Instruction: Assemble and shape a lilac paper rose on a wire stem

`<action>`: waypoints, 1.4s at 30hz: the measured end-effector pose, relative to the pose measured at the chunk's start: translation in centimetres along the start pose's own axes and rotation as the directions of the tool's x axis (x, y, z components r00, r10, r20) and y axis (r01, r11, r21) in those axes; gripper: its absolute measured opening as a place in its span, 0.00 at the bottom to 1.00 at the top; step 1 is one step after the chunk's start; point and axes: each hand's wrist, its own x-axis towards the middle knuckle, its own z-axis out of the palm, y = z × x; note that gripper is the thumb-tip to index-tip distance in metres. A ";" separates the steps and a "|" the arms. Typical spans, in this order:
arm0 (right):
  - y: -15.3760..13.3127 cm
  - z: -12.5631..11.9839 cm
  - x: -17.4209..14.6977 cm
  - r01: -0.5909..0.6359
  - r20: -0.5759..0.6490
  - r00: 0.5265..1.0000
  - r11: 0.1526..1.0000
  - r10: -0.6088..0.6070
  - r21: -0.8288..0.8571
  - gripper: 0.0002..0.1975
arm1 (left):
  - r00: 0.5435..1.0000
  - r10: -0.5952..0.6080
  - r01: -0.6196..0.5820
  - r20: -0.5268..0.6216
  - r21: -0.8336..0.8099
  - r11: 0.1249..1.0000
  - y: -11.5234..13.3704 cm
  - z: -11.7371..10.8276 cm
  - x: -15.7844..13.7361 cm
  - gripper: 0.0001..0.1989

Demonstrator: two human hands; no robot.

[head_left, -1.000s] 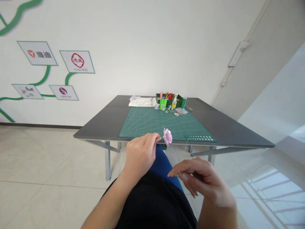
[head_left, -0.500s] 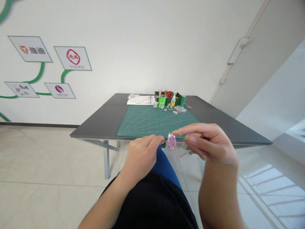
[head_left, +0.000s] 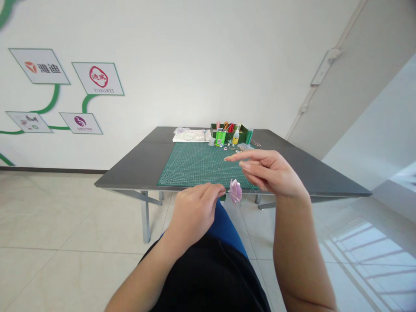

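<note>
A small lilac flower (head_left: pixel 235 192) with glossy petals sits sideways just beyond the table's front edge. My left hand (head_left: pixel 196 206) is closed, pinching the flower's short stem between thumb and index finger. Above and to the right of the flower is my right hand (head_left: pixel 268 171), apart from the petals. Its index finger points left, while the thumb and other fingers are bent together. A thin green thread (head_left: pixel 249 193) runs between the flower and the curled fingers of this hand; the exact grip on it is hidden.
On the dark table (head_left: pixel 136 167) lies a green cutting mat (head_left: pixel 195 162). Along its back stand a green box (head_left: pixel 244 135) of tools, a bright green tub (head_left: pixel 220 138), a glue bottle (head_left: pixel 235 136), a white spool (head_left: pixel 212 141) and white papers (head_left: pixel 190 136).
My right hand has lifted up and slightly left, its index finger leaving the petals. The flower has turned a little in my left hand, which stays nearly in place.
</note>
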 end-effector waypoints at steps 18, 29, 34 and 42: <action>4.3 -0.2 0.4 -0.155 0.052 0.987 0.987 0.153 0.036 0.20 | 0.999 -0.040 0.039 -0.006 -0.083 0.996 0.3 0.0 0.3 0.08; 8.3 2.4 -1.0 -0.234 0.023 0.972 0.961 0.233 0.147 0.22 | 0.972 -0.227 0.204 -0.056 -0.271 0.941 -1.0 1.1 0.1 0.05; 8.8 3.8 -2.3 -0.258 0.018 0.966 0.947 0.259 0.189 0.23 | 0.941 -0.335 0.292 -0.049 -0.385 0.876 -1.8 1.7 0.0 0.06; 7.9 6.2 -3.7 -0.239 0.021 0.971 0.960 0.239 0.147 0.21 | 0.915 -0.404 0.358 -0.004 -0.454 0.816 -3.1 2.2 -0.2 0.09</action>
